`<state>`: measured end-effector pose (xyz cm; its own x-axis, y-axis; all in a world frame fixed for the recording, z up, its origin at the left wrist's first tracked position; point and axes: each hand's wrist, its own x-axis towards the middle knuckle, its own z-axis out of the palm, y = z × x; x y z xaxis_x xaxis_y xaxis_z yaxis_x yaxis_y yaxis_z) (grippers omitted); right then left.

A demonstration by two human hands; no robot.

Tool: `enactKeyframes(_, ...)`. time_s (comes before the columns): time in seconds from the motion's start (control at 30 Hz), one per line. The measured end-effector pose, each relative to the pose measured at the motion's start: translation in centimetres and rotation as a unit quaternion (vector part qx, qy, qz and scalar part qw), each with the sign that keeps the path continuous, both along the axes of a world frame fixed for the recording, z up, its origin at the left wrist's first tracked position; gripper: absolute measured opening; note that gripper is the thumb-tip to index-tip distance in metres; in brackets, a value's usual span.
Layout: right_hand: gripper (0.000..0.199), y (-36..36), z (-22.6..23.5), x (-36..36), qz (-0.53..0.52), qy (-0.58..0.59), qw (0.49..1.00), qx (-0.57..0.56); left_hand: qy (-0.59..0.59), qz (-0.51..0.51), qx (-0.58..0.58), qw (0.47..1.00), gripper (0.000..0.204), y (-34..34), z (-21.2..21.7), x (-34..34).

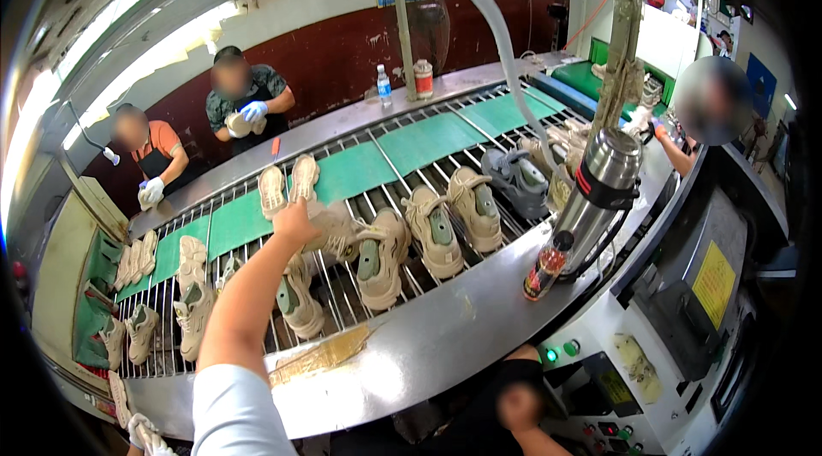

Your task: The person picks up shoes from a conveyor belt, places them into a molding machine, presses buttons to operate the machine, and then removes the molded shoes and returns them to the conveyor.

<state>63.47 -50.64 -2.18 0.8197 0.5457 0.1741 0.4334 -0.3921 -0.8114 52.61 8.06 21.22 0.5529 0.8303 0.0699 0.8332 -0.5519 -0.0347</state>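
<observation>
My left arm reaches across the metal ledge to the conveyor. My left hand [293, 225] is closed at the side of a beige sneaker [332, 226], which is smeared by motion; its fingers are partly hidden. Just beyond the hand, two beige shoe soles [304, 175] lie on the green mat [342, 170]. Nearer to me, beige sneakers with green insides, such as one sneaker [383, 263], stand on the metal rollers. Low in the view, away from the shoes, is my right hand [520, 407]; it is blurred, so its fingers cannot be made out.
A steel thermos [604, 178] and a dark-capped drink bottle [548, 266] stand on the ledge at right. Below them is a control panel [591, 387] with green buttons. Two gloved co-workers [244, 101] work across the conveyor; another person [685, 148] is at far right. A pale hose [497, 19] hangs overhead.
</observation>
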Motion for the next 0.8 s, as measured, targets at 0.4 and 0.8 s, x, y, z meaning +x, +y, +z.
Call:
enactKeyframes(0.4,0.005,0.9,1.5,0.8,-0.011,0.010,1.000,0.013,-0.096,-0.179,0.098,0.974,0.052,-3.0,0.1,0.0)
enactKeyframes(0.8,0.007,0.3,1.2,0.6,-0.021,0.034,0.999,0.007,-0.541,0.025,0.270,0.796,0.050,-2.2,-7.5,-2.6)
